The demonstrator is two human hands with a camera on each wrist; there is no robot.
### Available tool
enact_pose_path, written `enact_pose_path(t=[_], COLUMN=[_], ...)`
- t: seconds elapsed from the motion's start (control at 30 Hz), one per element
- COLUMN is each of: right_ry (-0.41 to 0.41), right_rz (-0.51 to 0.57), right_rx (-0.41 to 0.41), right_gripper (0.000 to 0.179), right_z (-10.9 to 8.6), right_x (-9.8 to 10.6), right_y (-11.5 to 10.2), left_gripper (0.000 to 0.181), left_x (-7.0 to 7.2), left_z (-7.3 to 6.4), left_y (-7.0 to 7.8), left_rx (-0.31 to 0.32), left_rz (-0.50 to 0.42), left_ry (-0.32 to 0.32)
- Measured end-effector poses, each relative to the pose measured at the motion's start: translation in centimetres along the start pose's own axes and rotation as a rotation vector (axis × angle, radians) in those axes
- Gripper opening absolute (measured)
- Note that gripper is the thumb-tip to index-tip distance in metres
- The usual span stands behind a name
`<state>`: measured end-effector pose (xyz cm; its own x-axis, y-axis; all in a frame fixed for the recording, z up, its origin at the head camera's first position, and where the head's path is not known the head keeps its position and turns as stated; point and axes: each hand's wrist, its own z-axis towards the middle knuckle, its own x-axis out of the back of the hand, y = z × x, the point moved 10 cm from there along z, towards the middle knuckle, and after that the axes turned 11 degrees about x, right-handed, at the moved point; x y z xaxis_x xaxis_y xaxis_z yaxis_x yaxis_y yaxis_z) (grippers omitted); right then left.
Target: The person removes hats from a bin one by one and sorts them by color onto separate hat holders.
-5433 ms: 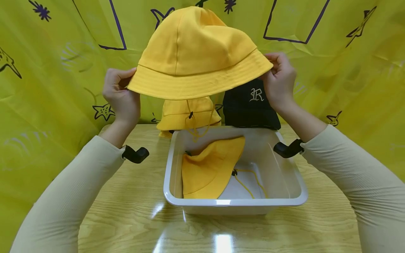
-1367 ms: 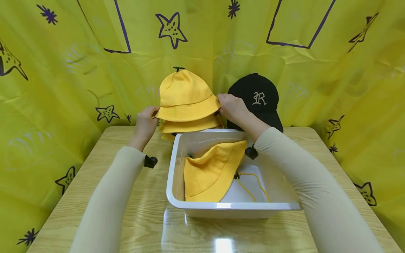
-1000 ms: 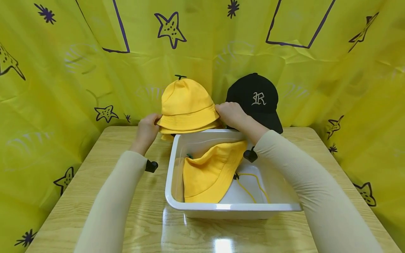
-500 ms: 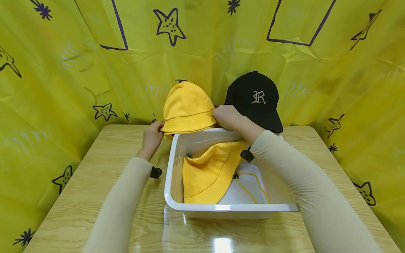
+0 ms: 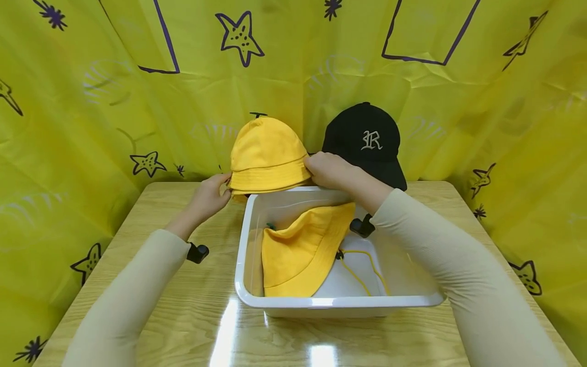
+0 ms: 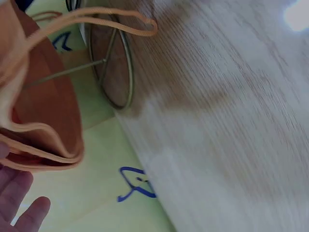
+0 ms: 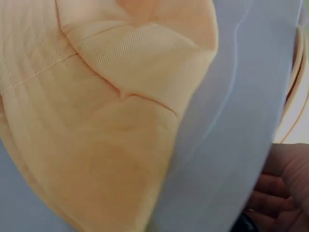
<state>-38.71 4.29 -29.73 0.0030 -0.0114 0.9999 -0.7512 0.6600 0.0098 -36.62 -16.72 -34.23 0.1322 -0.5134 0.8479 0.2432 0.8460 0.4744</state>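
Note:
A yellow bucket hat (image 5: 268, 153) with a small green sprout on its crown sits over other yellow hats behind the bin. At its left brim, my left hand (image 5: 211, 196) pinches the edge; in the left wrist view, its fingers (image 6: 17, 193) are below the layered brims (image 6: 53, 157). My right hand (image 5: 326, 169) holds the brim on the right, fingers curled in the right wrist view. A yellow cord (image 6: 111, 21) hangs beneath the stack, by a wire stand (image 6: 130, 72). Another yellow bucket hat (image 5: 298, 260) lies tilted inside the white bin (image 5: 339, 302).
A black baseball cap (image 5: 364, 142) with a light letter R stands close to the right hand. The bin fills the middle of the wooden table (image 5: 183, 306). A yellow curtain (image 5: 284, 76) with drawn stars hangs behind and at both sides.
The hat, held up high by both hands earlier, has come down over the yellow hats at the back. Most recently my left hand has turned, its wrist swinging left; the right stays at the brim.

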Motion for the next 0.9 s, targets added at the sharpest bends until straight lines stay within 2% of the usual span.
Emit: enact_pose_path(t=[0.23, 0.33, 0.4, 0.5, 0.8, 0.9], right_ry=[0.090, 0.137, 0.173, 0.213, 0.221, 0.208], right_rz=[-0.011, -0.020, -0.028, -0.027, 0.026, 0.034], right_rx=[0.116, 0.175, 0.208, 0.255, 0.439, 0.501], right_gripper=[0.013, 0.006, 0.009, 0.017, 0.024, 0.024], right_z=[-1.1, -1.5, -1.8, -2.2, -3.5, -3.9], right_x=[2.0, 2.8, 3.3, 3.9, 4.4, 4.2], right_y=[-1.9, -2.7, -3.1, -3.8, -7.4, -8.7], left_gripper=[0.058, 0.063, 0.069, 0.078, 0.108, 0.118], left_x=[1.4, 1.8, 2.0, 1.9, 0.7, 0.4], left_z=[-2.4, -3.3, -3.9, -4.8, -9.1, -10.7], left_y=[2.1, 3.0, 3.6, 4.7, 9.2, 10.7], left_rx=[-0.090, -0.087, -0.076, -0.077, -0.218, -0.277], left_rz=[0.001, -0.003, 0.008, 0.038, 0.175, 0.241], left_ry=[-0.063, -0.083, -0.098, -0.132, -0.288, -0.308])
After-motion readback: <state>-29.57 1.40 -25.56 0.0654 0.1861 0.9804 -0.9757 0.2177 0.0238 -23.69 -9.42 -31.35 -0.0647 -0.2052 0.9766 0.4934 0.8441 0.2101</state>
